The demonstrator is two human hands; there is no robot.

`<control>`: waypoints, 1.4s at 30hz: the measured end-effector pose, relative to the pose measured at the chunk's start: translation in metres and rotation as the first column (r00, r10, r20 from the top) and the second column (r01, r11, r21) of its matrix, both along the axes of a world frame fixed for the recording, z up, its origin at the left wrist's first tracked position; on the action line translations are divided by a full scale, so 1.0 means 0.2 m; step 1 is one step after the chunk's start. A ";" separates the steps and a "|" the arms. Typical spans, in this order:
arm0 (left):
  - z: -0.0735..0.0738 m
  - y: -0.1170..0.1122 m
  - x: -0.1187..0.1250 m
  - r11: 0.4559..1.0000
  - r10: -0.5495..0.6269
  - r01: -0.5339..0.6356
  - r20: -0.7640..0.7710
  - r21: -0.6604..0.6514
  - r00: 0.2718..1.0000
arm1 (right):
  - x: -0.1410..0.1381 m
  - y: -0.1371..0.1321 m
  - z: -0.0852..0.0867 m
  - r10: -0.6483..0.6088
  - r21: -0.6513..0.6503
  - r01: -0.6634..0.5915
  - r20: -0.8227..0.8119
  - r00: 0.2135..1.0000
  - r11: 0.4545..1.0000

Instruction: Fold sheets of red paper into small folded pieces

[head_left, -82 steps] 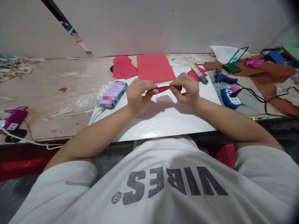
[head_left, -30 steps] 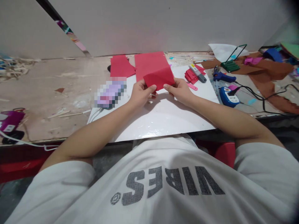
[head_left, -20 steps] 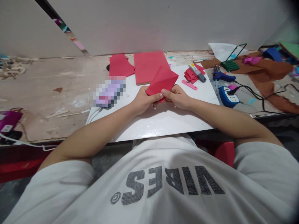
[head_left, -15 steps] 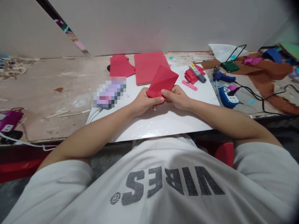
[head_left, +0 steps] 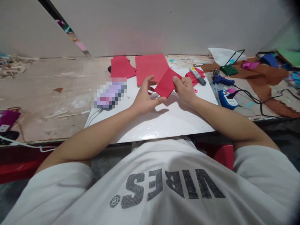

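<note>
A folded piece of red paper (head_left: pixel 167 84) is held up over the white board (head_left: pixel 150 125). My right hand (head_left: pixel 186 90) pinches its right edge between thumb and fingers. At its lower left, my left hand (head_left: pixel 146 97) is open, thumb and fingers spread around the near corner; the thumb tip lies close by the paper, and whether it touches I cannot tell. Behind the held piece lie a stack of red sheets (head_left: pixel 148 67) and a loose red sheet (head_left: pixel 120 67). Small red pieces (head_left: pixel 194 79) sit to the right, a grey utility knife (head_left: pixel 198 76) on top of them.
On the left lies a pixelated phone-like object (head_left: pixel 110 95) with a white cable. To the right are a blue glue gun (head_left: pixel 221 78), a blue power socket (head_left: pixel 227 99), black cords and brown sheets (head_left: pixel 262 84). Wood scraps (head_left: pixel 14 67) litter the table's far left; a wall stands behind.
My left hand has let go of the red paper and spread its fingers. My right hand has shifted slightly right and up along it, and the paper now shows a narrower, folded shape.
</note>
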State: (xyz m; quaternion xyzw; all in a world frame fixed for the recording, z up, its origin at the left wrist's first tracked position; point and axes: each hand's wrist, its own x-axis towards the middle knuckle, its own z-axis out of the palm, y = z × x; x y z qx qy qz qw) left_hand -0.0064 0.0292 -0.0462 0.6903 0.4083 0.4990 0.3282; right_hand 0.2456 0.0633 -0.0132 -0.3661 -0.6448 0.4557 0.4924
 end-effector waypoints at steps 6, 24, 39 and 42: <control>-0.12 -0.01 0.01 0.993 0.017 -0.002 -0.118 0.120 0.993 | -0.10 -0.15 0.00 -0.053 0.178 0.037 0.082 0.995 0.983; -0.05 0.06 0.00 0.963 -0.145 0.203 0.291 -0.178 0.946 | -0.01 0.05 -0.21 -0.204 0.395 0.135 0.137 0.969 0.909; 0.23 -0.12 0.08 0.880 0.153 0.060 0.401 -0.471 0.903 | 0.00 0.03 -0.13 0.077 -0.018 -0.076 0.107 0.991 0.997; 0.21 -0.05 -0.01 0.939 0.161 -0.102 0.156 -0.329 0.975 | 0.03 0.06 -0.12 0.046 -0.097 -0.038 0.084 0.995 0.995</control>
